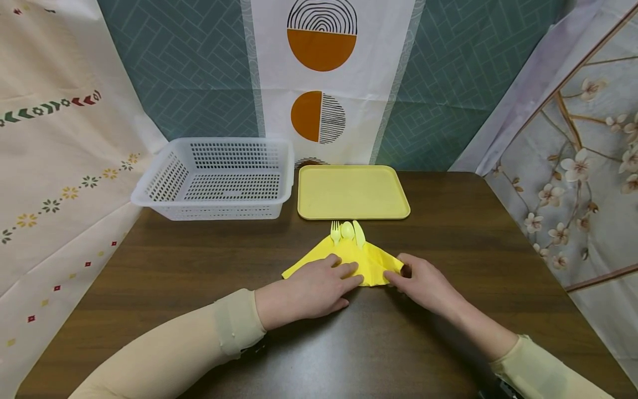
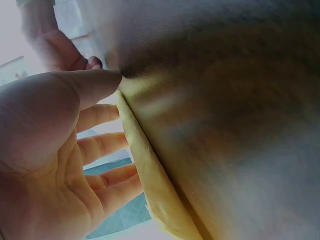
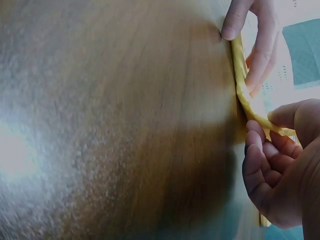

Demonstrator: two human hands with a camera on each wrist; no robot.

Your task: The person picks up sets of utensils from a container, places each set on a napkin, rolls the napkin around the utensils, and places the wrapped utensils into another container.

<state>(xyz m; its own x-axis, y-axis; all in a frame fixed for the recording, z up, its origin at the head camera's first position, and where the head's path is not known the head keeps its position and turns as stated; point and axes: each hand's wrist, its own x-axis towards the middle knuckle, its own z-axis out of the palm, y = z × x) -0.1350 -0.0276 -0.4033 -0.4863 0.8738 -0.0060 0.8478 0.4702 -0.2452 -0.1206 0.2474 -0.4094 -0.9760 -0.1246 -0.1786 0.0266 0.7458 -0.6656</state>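
Note:
A yellow napkin (image 1: 366, 260) lies folded on the table, its straight edge facing me. From its upper side stick out the heads of a pale yellow fork (image 1: 335, 233), a spoon (image 1: 348, 230) and a knife (image 1: 359, 234); their handles are hidden in the cloth. My left hand (image 1: 319, 285) rests on the napkin with fingers spread, fingertips pressing its surface and the thumb on the table near the edge. At the napkin's right corner my right hand (image 1: 423, 281) pinches the cloth (image 3: 282, 131) between thumb and curled fingers.
Just behind the napkin lies a pale yellow tray (image 1: 354, 194). A white perforated plastic basket (image 1: 219, 177) stands to its left at the back of the brown wooden table (image 1: 199, 260). Patterned cloths (image 1: 199, 66) hang behind and along both sides.

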